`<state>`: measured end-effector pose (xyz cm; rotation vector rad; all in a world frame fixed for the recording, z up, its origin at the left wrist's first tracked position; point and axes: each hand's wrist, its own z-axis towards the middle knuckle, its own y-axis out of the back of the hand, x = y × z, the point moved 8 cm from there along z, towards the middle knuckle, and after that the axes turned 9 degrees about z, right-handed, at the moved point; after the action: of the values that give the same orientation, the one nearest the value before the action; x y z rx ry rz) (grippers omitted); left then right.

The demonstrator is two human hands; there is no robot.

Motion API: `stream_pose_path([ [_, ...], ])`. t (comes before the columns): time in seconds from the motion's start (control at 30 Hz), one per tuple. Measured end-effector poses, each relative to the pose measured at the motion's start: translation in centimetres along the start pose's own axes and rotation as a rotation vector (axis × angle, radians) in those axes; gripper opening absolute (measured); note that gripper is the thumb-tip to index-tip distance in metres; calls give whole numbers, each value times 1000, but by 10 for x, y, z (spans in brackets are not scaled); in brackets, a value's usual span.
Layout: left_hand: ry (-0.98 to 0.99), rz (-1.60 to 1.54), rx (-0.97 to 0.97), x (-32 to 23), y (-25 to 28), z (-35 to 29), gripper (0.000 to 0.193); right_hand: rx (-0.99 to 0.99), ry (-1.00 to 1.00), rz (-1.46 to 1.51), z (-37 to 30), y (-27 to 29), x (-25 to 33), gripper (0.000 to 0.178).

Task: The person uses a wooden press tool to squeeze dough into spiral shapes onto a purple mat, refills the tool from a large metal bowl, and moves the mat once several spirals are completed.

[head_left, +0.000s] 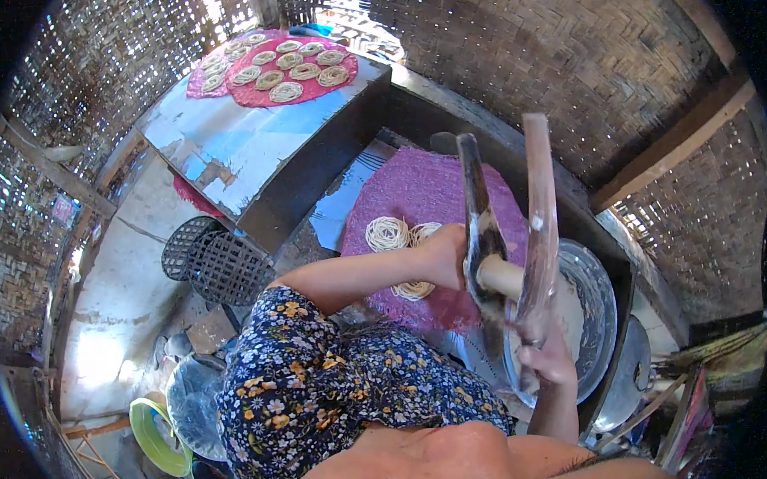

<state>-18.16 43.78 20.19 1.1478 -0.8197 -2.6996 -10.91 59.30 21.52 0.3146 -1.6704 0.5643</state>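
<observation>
A wooden hand press (539, 221) stands in front of me, made of a pale bar and a dark bar joined by a short round plunger. My left hand (443, 255) is closed at the dark bar, its fingertips partly hidden behind the wood. Around the lower end of the pale bar my right hand (551, 358) is wrapped, slightly blurred. Coiled noodle nests (388, 234) lie on a purple woven mat (420, 177) beside and beneath my left hand. Behind the press and my right hand sits a metal basin (600, 335) with pale dough or batter in it.
At the far left, a low table (195, 141) carries red cloths (343, 88) with several noodle nests. Black plastic baskets (228, 267) and a green basin (148, 439) are at my left. A metal lid (632, 383) leans at the right. Woven walls (511, 57) enclose the room.
</observation>
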Motion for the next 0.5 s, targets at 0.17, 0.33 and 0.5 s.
stream_pose_path([
  [0.17,-6,-1363,419,-37,40,46,117,64,-468,426,-23,29,-77,114],
  [0.33,-583,-1840,414,-117,99,97,109,-73,-527,390,-41,39,-74,110],
  [0.5,-549,-1675,274,-105,84,111,101,-201,-541,326,-51,46,-47,106],
])
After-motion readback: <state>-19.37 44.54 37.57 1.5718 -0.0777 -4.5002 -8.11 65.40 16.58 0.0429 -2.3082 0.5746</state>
